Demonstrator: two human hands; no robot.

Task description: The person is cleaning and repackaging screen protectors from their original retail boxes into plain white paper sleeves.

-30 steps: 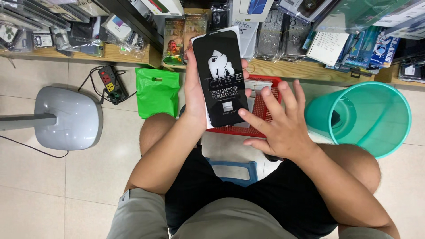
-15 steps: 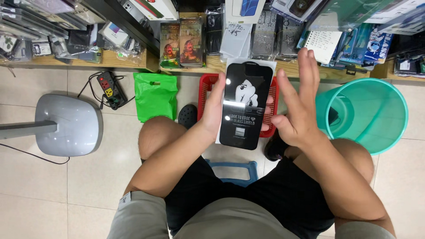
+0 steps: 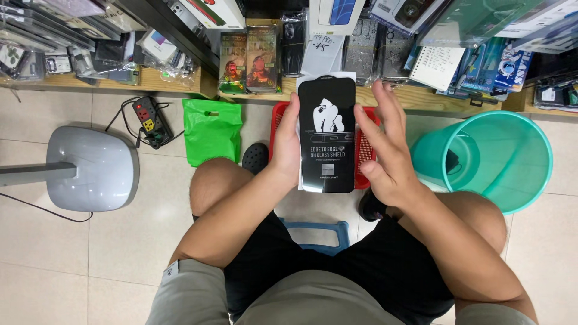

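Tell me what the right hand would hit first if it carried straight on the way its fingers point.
The right hand, open beside the black packet, points up-frame toward the shelf. It would probably first meet the wooden shelf edge or the clear-wrapped cases above it; depth is uncertain.

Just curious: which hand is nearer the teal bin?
Right. The right hand is open between the black packet and the teal bin; the left hand holds the packet's far side.

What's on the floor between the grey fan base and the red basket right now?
In the head view, between the grey fan base and the red basket lie a black power strip, a green plastic bag and a dark shoe.
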